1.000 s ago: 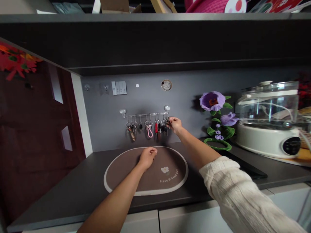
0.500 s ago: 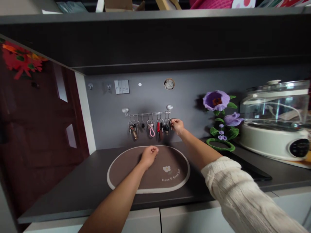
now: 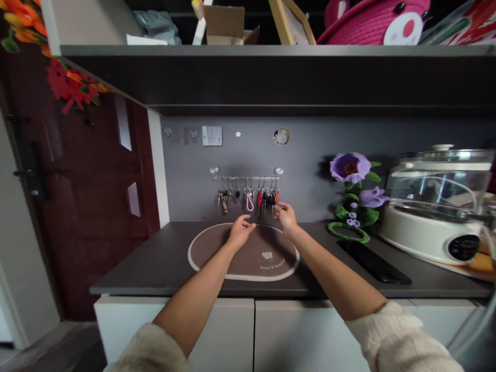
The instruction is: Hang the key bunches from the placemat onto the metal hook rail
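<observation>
A clear rail (image 3: pixel 248 178) is fixed to the grey wall, with several bunches of keys hanging from its hooks. Among them are a pink loop (image 3: pixel 250 202), a red key holder (image 3: pixel 259 198) and, at the right end, an orange-red piece (image 3: pixel 276 197). Just beneath that end is my right hand (image 3: pixel 285 216), its fingers apart and close to the last keys; nothing shows in it. My left hand (image 3: pixel 239 231) hovers over the brown oval mat (image 3: pixel 217 253), thumb and fingers apart, holding nothing visible.
To the right stand a purple felt flower (image 3: pixel 351 168) on a green ring base, a black flat object (image 3: pixel 374 262) and a white steamer-like appliance (image 3: pixel 426 227). Overhead runs a shelf (image 3: pixel 271 50) with a box and a pink basket. A dark red door (image 3: pixel 112 232) is at left.
My right hand has drawn slightly down from the rail's right end, and its pinch has opened. An orange-red piece now shows there. My left hand has loosened and opened. The view has tilted up.
</observation>
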Tool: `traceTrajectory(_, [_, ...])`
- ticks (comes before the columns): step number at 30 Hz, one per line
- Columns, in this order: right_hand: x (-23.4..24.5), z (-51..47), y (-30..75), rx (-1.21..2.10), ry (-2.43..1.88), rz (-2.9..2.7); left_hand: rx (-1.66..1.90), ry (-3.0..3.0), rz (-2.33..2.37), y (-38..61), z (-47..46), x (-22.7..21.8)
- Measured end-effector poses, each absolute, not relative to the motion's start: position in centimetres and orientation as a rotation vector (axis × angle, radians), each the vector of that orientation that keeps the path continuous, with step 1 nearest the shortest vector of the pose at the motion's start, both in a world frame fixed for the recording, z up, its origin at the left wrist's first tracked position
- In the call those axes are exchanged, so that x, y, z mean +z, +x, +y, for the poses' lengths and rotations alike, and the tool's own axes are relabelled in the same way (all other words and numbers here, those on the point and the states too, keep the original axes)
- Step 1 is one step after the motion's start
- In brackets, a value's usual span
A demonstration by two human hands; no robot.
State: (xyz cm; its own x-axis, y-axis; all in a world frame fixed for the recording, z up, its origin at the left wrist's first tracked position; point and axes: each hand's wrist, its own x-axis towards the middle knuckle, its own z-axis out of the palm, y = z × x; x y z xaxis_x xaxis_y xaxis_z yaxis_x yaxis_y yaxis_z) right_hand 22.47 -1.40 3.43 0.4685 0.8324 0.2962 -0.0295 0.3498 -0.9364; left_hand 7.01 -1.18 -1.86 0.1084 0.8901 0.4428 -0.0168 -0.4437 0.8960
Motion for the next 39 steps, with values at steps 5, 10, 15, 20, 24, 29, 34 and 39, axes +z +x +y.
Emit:
traceTrajectory(5, [2.1, -6.3, 19.9, 0.754, -0.825, -1.271, 1.453, 1.748, 0.727, 4.9, -4.1, -0.4])
traceTrajectory(10, [0.6, -9.5, 19.6, 0.750, -0.750, -1.507, 1.390, 1.898, 0.715, 2.0, -7.4, -0.1])
traceTrajectory(15, [-0.8, -11.0, 19.9, 0.719, -0.845, -1.582, 1.325, 1.923, 0.784, 0.4, -8.7, -1.3])
traceTrajectory(20, [-1.3, -11.2, 20.0, 0.625, -0.855, -1.654, 1.305, 1.984, 0.770, 0.0, -9.0, -1.6])
traceTrajectory(24, [-1.3, -11.3, 19.9, 0.593, -0.861, -1.663, 1.317, 1.963, 0.759, 0.0, -8.9, -1.8])
traceTrajectory(29, [-1.2, -11.2, 19.9, 0.670, -0.913, -1.595, 1.381, 1.770, 0.801, 0.3, -8.8, -2.3])
traceTrajectory(34, [-0.8, -8.6, 21.0, 0.657, -1.015, -1.493, 1.469, 1.470, 1.002, -0.4, -6.5, -1.0])
traceTrajectory(39, [1.3, -3.5, 23.2, 0.570, -1.123, -1.272, 1.648, 1.361, 1.161, -2.1, -0.7, 2.1])
